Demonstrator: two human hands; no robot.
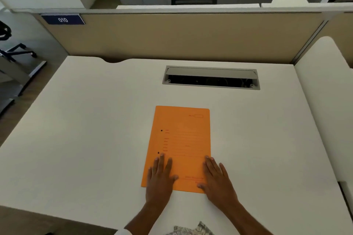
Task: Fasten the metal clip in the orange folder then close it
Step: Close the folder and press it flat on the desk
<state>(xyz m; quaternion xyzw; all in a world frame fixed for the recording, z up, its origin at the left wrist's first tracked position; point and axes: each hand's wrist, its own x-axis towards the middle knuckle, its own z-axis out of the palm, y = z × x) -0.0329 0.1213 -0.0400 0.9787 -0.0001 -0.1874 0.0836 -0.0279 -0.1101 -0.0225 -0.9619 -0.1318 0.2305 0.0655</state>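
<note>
Folder (pixel 181 147): flat orange card rectangle, closed, on smooth white desk (pixel 95 139). Left hand (pixel 159 179), right hand (pixel 216 179) pressed flat on near corners, fingers spread, gripping nothing.

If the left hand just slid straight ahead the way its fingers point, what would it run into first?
Nothing solid, most likely. The left hand lies flat on the closed orange folder; ahead is only the folder's cover with two small dark holes, then bare desk.

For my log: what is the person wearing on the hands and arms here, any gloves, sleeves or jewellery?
No gloves, rings or watch show: the left hand and right hand are bare, as are both forearms down to the bottom edge. A patterned grey-and-white fabric shows between them, probably clothing.
</note>
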